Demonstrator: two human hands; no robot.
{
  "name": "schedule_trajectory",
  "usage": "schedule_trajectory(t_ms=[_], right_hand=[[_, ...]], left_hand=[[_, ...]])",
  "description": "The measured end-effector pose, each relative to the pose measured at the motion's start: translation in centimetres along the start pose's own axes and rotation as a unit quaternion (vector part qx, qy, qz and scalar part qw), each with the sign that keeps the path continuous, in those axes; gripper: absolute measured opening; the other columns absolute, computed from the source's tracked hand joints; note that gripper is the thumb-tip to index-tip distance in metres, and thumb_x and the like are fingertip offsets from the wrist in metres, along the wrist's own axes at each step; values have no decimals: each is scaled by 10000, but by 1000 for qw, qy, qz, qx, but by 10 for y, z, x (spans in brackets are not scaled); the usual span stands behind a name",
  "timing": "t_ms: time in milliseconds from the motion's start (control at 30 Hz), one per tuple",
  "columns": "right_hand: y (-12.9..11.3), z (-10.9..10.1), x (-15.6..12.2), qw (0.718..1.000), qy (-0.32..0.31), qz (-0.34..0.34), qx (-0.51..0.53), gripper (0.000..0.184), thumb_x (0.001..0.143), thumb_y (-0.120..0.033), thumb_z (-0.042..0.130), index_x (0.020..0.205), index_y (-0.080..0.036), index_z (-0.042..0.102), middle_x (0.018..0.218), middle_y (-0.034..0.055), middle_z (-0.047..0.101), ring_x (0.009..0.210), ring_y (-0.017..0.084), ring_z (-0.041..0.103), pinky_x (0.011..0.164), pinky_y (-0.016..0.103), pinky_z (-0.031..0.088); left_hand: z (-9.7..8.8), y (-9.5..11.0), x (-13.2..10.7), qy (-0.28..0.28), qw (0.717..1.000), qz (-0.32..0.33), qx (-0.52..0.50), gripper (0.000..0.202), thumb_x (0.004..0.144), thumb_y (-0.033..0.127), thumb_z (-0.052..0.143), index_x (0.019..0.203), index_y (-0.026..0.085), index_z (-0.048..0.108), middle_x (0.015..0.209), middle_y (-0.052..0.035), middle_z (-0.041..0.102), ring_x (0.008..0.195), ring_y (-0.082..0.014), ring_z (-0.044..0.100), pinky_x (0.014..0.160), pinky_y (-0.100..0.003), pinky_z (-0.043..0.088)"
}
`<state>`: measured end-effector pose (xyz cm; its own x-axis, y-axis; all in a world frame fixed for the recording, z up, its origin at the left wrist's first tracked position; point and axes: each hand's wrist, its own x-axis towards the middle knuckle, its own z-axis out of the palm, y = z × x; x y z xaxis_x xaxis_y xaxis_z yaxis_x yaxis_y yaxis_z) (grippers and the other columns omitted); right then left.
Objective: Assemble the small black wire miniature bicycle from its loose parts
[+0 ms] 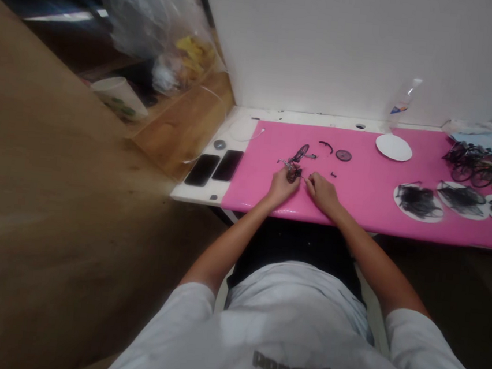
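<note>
A small dark toy bicycle frame (pixel 297 159) lies on the pink mat (pixel 360 178). My left hand (pixel 281 186) is closed on its near end. Beside it, my right hand (pixel 321 192) pinches a tiny part I cannot make out, close to the frame. A loose black wheel (pixel 343 155), a curved black piece (pixel 327 145) and a tiny black bit (pixel 333 174) lie just beyond my hands.
Two dark phones (pixel 215 167) lie on the white desk edge at left. A white disc (pixel 393 146) and a clear bottle (pixel 402 101) stand at the back. Three white plates of black parts (pixel 462 200) and assembled mini bicycles (pixel 472 161) sit at right. A wooden panel (pixel 182 126) and plastic bags (pixel 157 19) are at left.
</note>
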<state>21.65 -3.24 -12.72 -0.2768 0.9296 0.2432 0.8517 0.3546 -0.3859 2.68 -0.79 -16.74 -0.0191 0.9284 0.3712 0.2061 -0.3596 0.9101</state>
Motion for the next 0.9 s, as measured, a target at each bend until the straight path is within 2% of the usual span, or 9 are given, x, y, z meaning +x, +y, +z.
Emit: schedule_trajectory(t_ms=[233,600,900], right_hand=[[0,0,0,1000,-5,5,-6,233,1152,-388,461,1086,-219,607,1084,146,776,901,279,666,711,350,351],[-2,-1,0,1000,-11,17,-16,242,1169,-401,453,1095,-218,594,1110,153,768,926,290,664,702,352,338],[-6,-4,-1,998,-28,19,-48,271,1183,-371,407,1144,-199,612,1176,152,760,969,281,667,709,350,353]], left_hand=[[0,1,0,1,1000,3,22,460,883,158,789,1342,166,757,1121,-118,848,885,-191,786,959,-375,639],[1,-4,1,3,1000,-4,-4,471,871,173,809,1339,169,758,1179,-132,845,996,-211,808,1003,-388,638],[1,-5,1,-3,1000,3,8,452,901,180,790,1351,153,750,1201,-141,850,1017,-221,825,964,-361,651]])
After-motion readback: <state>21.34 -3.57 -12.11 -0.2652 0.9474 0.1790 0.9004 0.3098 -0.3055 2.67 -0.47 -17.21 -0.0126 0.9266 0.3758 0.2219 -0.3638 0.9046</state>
